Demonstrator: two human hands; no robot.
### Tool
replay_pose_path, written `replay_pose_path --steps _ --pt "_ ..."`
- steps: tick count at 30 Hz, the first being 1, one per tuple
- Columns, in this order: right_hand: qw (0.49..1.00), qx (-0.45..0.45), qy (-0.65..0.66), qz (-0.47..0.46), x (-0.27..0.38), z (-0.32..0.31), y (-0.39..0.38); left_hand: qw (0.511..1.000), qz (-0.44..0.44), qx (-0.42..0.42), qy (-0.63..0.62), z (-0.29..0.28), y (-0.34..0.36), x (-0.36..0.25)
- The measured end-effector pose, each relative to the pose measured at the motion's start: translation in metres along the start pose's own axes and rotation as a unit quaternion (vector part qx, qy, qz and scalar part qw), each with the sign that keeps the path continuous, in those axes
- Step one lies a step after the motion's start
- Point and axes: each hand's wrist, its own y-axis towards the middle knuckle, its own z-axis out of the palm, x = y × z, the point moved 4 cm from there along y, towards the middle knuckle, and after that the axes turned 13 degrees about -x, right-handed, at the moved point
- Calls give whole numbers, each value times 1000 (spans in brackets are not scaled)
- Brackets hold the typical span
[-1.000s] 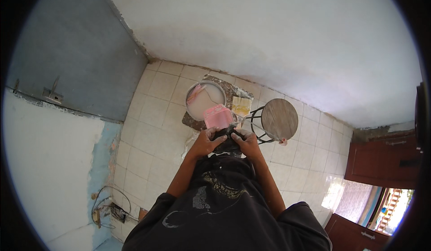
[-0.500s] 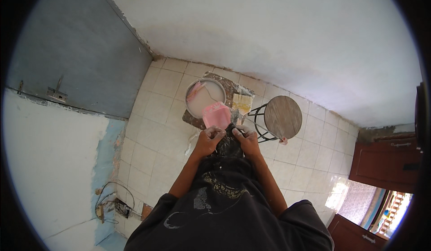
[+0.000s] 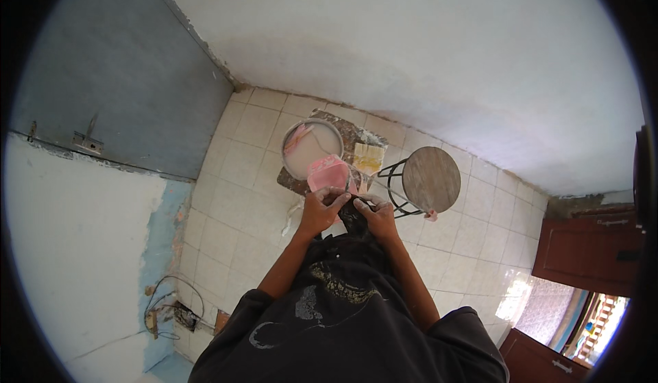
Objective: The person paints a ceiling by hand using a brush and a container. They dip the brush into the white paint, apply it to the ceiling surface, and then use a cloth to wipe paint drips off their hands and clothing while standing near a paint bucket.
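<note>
Low in the middle, my left hand (image 3: 319, 212) and my right hand (image 3: 377, 214) pinch the upper edge of a crumpled black, plastic-looking item (image 3: 354, 220) in front of my dark shirt, their fingertips close together. Just beyond my hands is a pink plastic container (image 3: 327, 176). A round bucket (image 3: 281, 151) of pale milky liquid holds pink pieces (image 3: 297, 140) and stands on a stained, dark board (image 3: 291, 184), beside a pale yellow square object (image 3: 369, 157). A long thin pole (image 3: 404, 201) runs from near the pink container toward the lower right.
A round wooden-topped stool (image 3: 432, 181) with black legs stands right of the board on the tiled floor (image 3: 226, 239). A grey door (image 3: 116, 68) is at left, loose cables (image 3: 171, 304) below it, a white wall (image 3: 397, 40) behind, and brown cabinets (image 3: 582, 246) at right.
My hands have stayed on the black item with small finger movements. My left fingertips have shifted slightly up and right, closer to my right hand, and the black item looks narrower.
</note>
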Motion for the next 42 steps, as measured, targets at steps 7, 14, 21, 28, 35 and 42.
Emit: replay_pose_path --steps 7,14,21,28,35,42 --pt "986 -33 123 109 -12 -3 -5 946 -156 -22 -283 2 -1 37" --pt "992 39 45 111 12 2 -9 946 -166 4 -280 -9 -5 30" --pt "996 43 -37 68 -12 9 -3 943 -217 48 -246 -11 -8 45" --pt "991 45 65 104 -20 9 -6 975 -162 66 -137 -11 -10 44" --pt "985 13 113 131 -31 9 -8 950 -233 37 -204 -7 -13 45" --pt "955 -7 241 173 -45 7 -4 937 -269 -8 -222 -5 -11 54"
